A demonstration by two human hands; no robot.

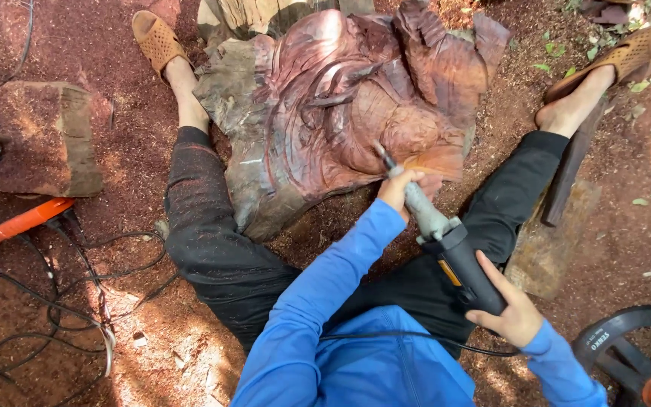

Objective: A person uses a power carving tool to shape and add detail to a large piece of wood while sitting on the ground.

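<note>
Die grinder (446, 241), grey neck and black body, held in both hands, bit tip touching the lower right part of the carved wood slab (325, 105), which lies on the ground between the person's spread legs. Left hand (399, 187) wrapped tight round the grinder's grey neck near the bit; right hand (510, 305) closed round the black rear body, cable running off below. Slab already deeply carved: folds, grooves, relief over most of its reddish face; left edge and top still rough grey bark-like wood, so shaping looks well advanced but not finished. Red sawdust (114, 45) covers the ground. Orange-handled tool (28, 218) and tangled black cables (54, 301) to the left, flat wood block (32, 139) further left, tan sandals (156, 38) on the feet
</note>
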